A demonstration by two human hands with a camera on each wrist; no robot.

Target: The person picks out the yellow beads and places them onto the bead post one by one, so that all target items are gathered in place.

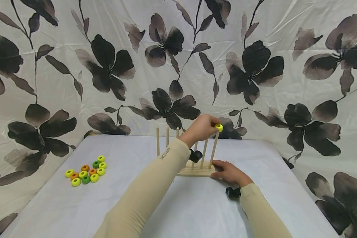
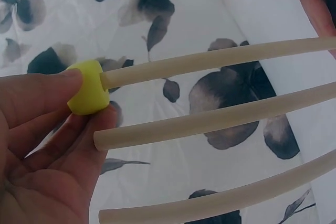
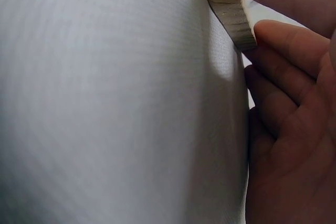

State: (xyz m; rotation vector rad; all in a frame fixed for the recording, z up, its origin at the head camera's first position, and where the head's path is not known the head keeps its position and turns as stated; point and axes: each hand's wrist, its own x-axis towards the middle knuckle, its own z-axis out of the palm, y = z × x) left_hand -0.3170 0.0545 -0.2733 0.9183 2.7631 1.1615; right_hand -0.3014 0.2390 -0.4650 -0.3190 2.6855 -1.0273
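Observation:
A wooden peg rack (image 1: 193, 171) stands on the table, with several upright pegs on a flat base. My left hand (image 1: 202, 127) pinches a yellow bead (image 1: 219, 127) between thumb and fingers at the tip of the rightmost peg (image 1: 214, 148). In the left wrist view the peg's end meets the hole of the yellow bead (image 2: 89, 87). My right hand (image 1: 230, 173) grips the right end of the base, thumb at the front and fingers behind. The right wrist view shows the base's corner (image 3: 231, 17) between thumb and fingers. My left forearm hides part of the rack.
Loose yellow, orange and green beads (image 1: 86, 172) lie grouped on the left of the white-covered table (image 1: 196, 211). A floral cloth (image 1: 178, 66) hangs behind the table. A black wrist camera (image 1: 233, 193) sits at my right wrist.

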